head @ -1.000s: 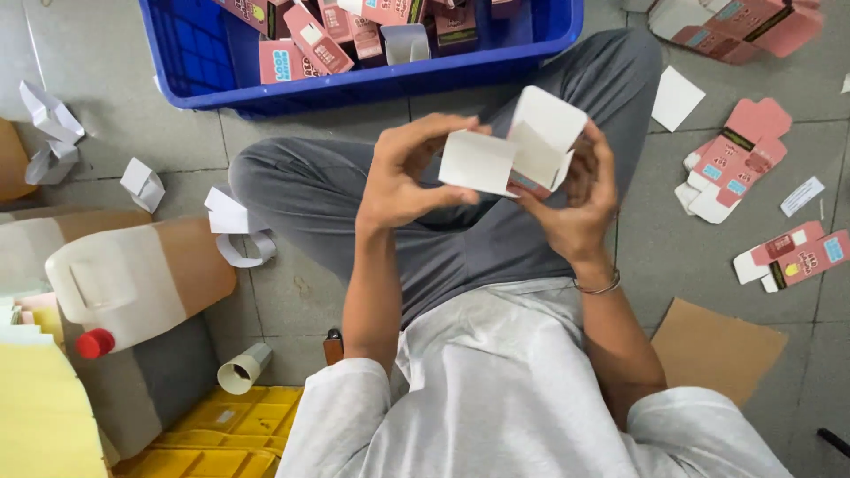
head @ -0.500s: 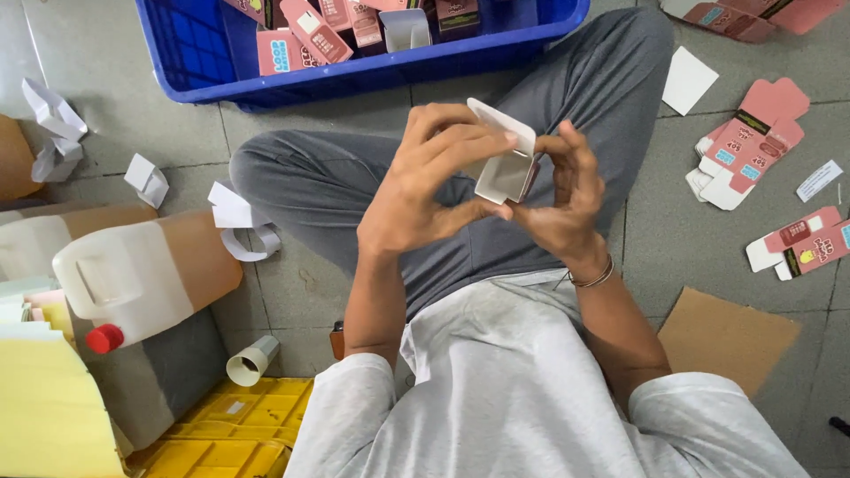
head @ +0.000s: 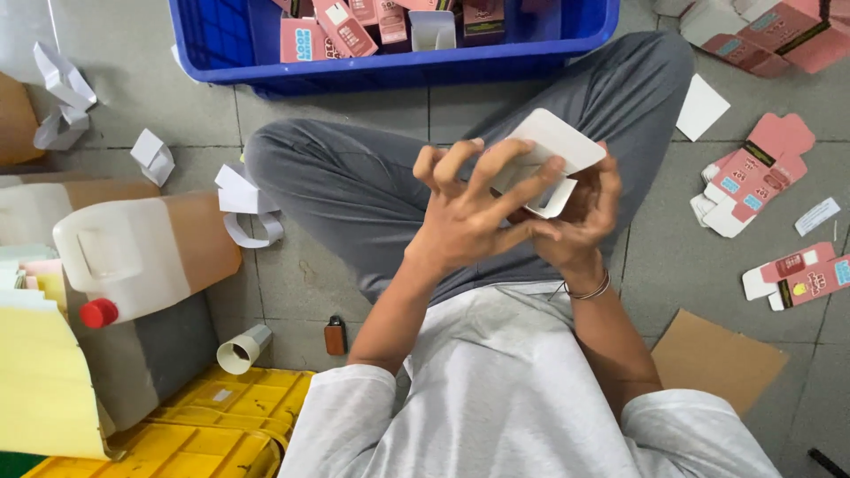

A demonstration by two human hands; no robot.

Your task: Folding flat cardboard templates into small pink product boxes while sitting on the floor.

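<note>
I sit cross-legged on a tiled floor and hold a small white carton (head: 556, 146) over my lap with both hands. My left hand (head: 474, 212) grips it from the near side, fingers spread across its face. My right hand (head: 589, 212) cups it from below and the right, partly hidden behind the carton and the left hand. A thin bracelet sits on my right wrist. The carton is tilted with one open end facing me.
A blue crate (head: 398, 53) with several pink cartons stands ahead of my knees. Flat pink carton blanks (head: 753, 173) lie on the floor at right. A white jug with a red cap (head: 133, 257), a yellow crate (head: 221, 425) and paper scraps are at left.
The carton's open flaps have been folded in and it now sits compact between my hands. Both hands have closed in around it and turned it.
</note>
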